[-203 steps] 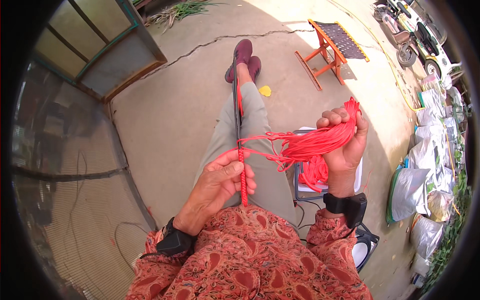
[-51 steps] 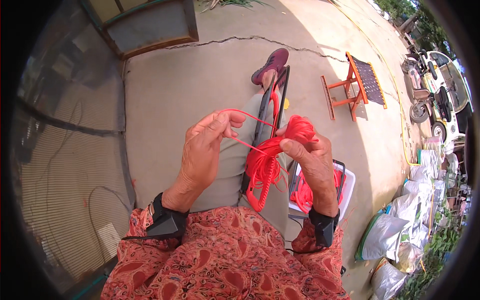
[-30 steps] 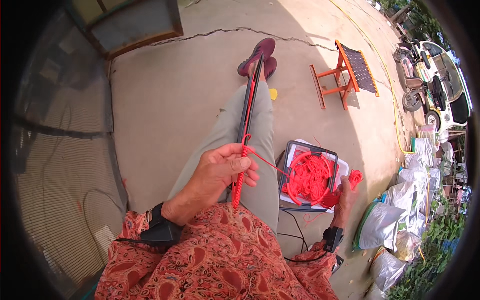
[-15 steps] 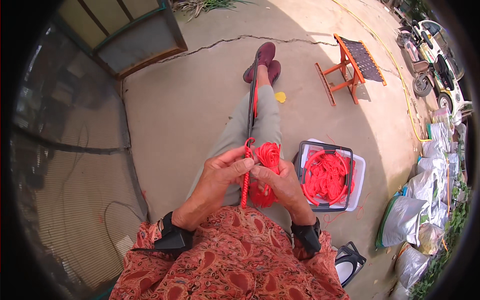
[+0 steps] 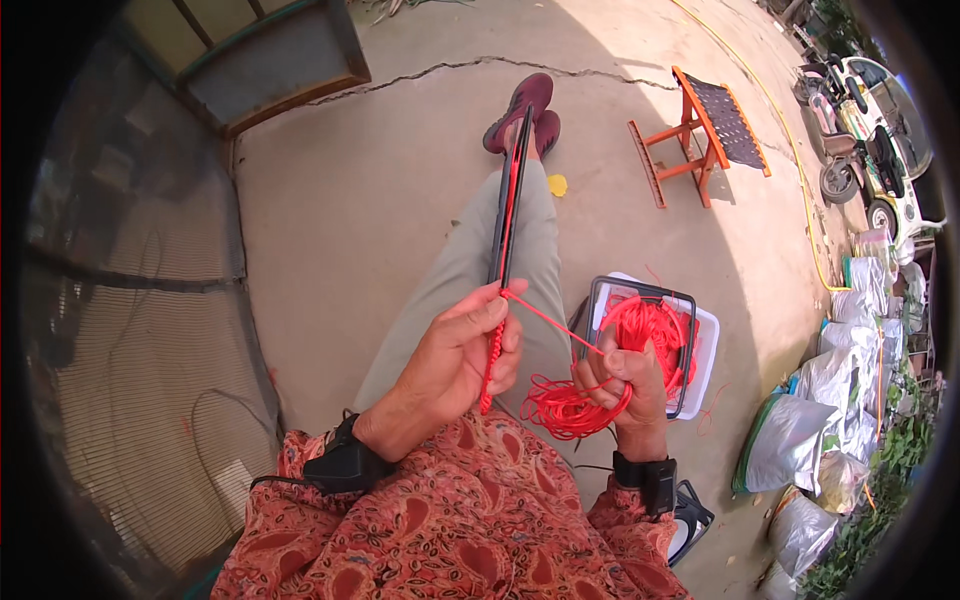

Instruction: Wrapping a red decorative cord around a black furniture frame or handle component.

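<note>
My left hand (image 5: 450, 345) is closed around a slim black frame (image 5: 505, 225), seen nearly edge-on, which runs from my lap toward my shoes. Tight red cord wrapping (image 5: 490, 380) covers its near end, and red also shows along the farther part. Off to the right, my right hand (image 5: 635, 378) grips a looped bundle of red cord (image 5: 570, 408), with loops hanging below and above the fingers. One strand (image 5: 550, 320) stretches straight between the wrapping at my left fingertips and my right hand. Behind that hand, a white bin (image 5: 706, 350) holds more red cord and a black frame (image 5: 645, 287).
An orange wooden folding stool (image 5: 715, 150) with a dark woven seat stands ahead right. Silvery sacks (image 5: 795, 435) line the right side, with a yellow hose (image 5: 805, 190) and parked vehicles (image 5: 880, 150) beyond. A mesh screen (image 5: 150, 370) rises at the left.
My right hand has moved away to the right with the cord bundle, drawing the strand straight. My left hand has stayed on the wrapped frame.
</note>
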Demonstrator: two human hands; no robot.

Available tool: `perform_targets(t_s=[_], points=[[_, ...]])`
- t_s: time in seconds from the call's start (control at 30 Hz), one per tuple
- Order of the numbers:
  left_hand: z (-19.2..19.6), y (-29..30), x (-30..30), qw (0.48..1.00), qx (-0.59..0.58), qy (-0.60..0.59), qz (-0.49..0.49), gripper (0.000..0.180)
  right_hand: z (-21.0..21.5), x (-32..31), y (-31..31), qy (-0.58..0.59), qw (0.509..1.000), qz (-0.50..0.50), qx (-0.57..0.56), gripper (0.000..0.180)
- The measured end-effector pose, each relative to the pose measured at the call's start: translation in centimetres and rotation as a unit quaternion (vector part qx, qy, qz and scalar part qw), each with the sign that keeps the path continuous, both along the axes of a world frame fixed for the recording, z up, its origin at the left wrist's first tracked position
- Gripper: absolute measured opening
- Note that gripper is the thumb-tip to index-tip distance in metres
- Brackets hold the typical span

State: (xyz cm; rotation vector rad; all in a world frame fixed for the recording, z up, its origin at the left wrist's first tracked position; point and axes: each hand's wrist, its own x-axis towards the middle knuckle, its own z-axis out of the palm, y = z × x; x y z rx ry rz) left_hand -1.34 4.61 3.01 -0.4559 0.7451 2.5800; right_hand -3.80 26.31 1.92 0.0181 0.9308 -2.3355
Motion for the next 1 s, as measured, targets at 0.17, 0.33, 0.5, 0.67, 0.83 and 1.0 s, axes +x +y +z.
perform_targets(t_s=[0.17,0.33,0.5,0.67,0.83,1.0], points=[[-0.4,0.0,-0.4,0.998,0.048,-0.045,0.01,0.033,-1.2,0.7,0.4,0.002,0.999,0.011,0.032,0.02],[-1.2,-0.3,-0.1,0.996,0.065,-0.063,-0.007,0.028,-0.7,1.1,0.5,0.012,0.999,0.025,0.032,0.018],[-0.7,-0.6,-0.1,0.995,0.082,-0.05,-0.012,0.029,-1.5,0.5,0.5,0.0,0.998,-0.016,0.068,0.02],[-1.0,-1.5,0.4,0.999,0.004,-0.029,-0.029,0.035,-1.1,-3.1,-0.7,0.103,0.911,-0.062,0.394,0.019],[0.1,-2.1,1.6,0.99,-0.113,0.011,-0.078,0.039,1.2,-5.8,-3.6,0.161,0.904,-0.027,0.396,0.03],[0.5,-3.3,2.4,0.968,-0.219,0.106,-0.055,0.05,0.4,-8.1,-8.5,0.183,0.923,0.012,0.338,0.029]])
